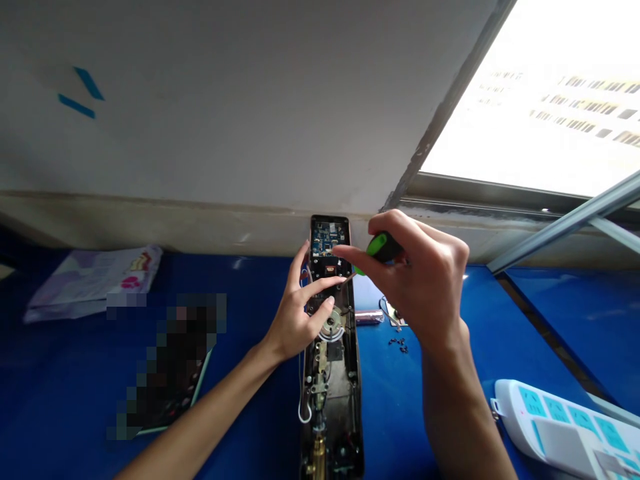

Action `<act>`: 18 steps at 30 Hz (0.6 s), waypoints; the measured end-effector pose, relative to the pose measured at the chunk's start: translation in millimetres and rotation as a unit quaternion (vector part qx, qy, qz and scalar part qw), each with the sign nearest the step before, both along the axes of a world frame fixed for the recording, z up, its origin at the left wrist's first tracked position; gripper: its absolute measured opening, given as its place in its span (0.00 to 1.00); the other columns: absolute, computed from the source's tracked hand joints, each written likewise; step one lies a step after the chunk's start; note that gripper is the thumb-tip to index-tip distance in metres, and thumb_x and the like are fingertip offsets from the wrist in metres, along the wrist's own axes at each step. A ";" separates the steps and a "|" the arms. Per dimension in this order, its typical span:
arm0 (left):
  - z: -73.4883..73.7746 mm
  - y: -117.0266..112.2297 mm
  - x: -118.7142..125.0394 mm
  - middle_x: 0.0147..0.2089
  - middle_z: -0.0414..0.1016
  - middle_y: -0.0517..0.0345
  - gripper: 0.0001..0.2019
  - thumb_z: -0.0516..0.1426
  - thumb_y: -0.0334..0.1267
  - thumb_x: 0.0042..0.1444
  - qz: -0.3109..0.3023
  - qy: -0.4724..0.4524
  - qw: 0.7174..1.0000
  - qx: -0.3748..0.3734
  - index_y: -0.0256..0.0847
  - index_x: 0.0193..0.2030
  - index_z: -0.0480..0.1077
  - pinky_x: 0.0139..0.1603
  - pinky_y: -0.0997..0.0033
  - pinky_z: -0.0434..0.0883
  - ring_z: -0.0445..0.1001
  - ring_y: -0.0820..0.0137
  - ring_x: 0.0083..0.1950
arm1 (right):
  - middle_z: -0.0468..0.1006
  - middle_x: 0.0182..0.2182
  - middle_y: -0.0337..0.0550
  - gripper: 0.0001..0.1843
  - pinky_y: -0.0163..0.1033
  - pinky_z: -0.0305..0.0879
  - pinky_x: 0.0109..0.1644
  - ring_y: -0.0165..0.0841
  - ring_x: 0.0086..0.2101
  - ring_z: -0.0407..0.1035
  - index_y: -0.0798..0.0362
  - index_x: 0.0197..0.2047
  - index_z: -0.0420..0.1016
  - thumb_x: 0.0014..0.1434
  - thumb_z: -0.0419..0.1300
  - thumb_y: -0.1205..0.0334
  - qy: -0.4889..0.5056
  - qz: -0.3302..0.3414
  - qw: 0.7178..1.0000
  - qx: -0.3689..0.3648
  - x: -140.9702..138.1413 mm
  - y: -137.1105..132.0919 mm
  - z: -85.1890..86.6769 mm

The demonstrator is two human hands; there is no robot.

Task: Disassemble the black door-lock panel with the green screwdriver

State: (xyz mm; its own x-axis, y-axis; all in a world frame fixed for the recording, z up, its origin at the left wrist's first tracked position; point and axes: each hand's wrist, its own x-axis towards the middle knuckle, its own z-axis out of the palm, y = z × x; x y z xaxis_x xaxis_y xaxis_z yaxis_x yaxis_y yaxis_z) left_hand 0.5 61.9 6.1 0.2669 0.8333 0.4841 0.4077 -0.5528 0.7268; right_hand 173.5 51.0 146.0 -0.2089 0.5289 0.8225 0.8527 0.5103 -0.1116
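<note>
A long black housing (345, 373), which looks like an opened electronic door lock, lies lengthwise before me. Its far end holds a blue circuit board (327, 233); a round metal part and brass fittings run down its inside. My left hand (300, 310) rests across its left edge with fingers spread, the index finger and thumb reaching over the middle. In my closed right hand (423, 267) is a screwdriver with a green and black handle (385, 245). Its shaft slants down left into the housing, close to my left index fingertip; the exact tip contact is unclear.
Several small black screws (400, 345) and a dark wrapped item (369, 317) lie right of the housing. A white power strip (525, 407) sits at lower right, beside a metal frame (560, 227). Leftward are a blurred-out dark object (175, 367) and a white-purple packet (95, 280).
</note>
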 end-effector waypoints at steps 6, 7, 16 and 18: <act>-1.4 3.2 -1.2 0.83 0.40 0.53 0.29 0.59 0.32 0.63 0.012 -0.013 1.000 -0.017 0.50 0.71 0.66 0.78 0.36 0.56 0.50 0.47 0.81 | 0.72 0.21 0.32 0.18 0.32 0.58 0.26 0.22 0.21 0.60 0.54 0.30 0.75 0.63 0.70 0.51 0.021 0.041 0.999 0.004 -7.0 -0.3 -1.2; -0.9 3.4 -1.3 0.83 0.41 0.53 0.30 0.59 0.32 0.63 0.008 -0.017 1.000 -0.015 0.50 0.72 0.64 0.78 0.36 0.55 0.49 0.48 0.81 | 0.72 0.21 0.32 0.17 0.32 0.58 0.26 0.22 0.21 0.60 0.54 0.30 0.75 0.64 0.69 0.52 0.028 0.045 0.999 -0.003 -6.7 -1.5 -0.1; 5.4 3.7 -1.4 0.84 0.40 0.55 0.40 0.59 0.34 0.63 -0.017 -0.027 0.999 0.002 0.56 0.79 0.50 0.79 0.38 0.50 0.45 0.49 0.82 | 0.84 0.40 0.40 0.14 0.34 0.71 0.38 0.26 0.32 0.75 0.53 0.56 0.76 0.71 0.56 0.66 0.041 0.140 0.974 -0.171 6.8 -13.7 13.3; 6.5 3.8 -1.8 0.84 0.38 0.55 0.41 0.59 0.34 0.63 -0.022 -0.021 1.000 -0.003 0.56 0.79 0.48 0.79 0.38 0.49 0.43 0.49 0.82 | 0.84 0.45 0.42 0.21 0.36 0.73 0.45 0.29 0.39 0.78 0.54 0.61 0.73 0.66 0.55 0.71 0.044 0.164 0.966 -0.192 7.8 -16.1 15.4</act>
State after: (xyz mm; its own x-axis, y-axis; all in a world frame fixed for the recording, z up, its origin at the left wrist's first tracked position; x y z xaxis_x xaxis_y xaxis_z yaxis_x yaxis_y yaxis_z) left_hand -1.3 65.7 12.6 0.2831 0.8242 0.4905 0.3523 -0.5651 0.7460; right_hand 181.3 34.8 161.3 -0.3564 0.7160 0.6003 0.6304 0.6585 -0.4111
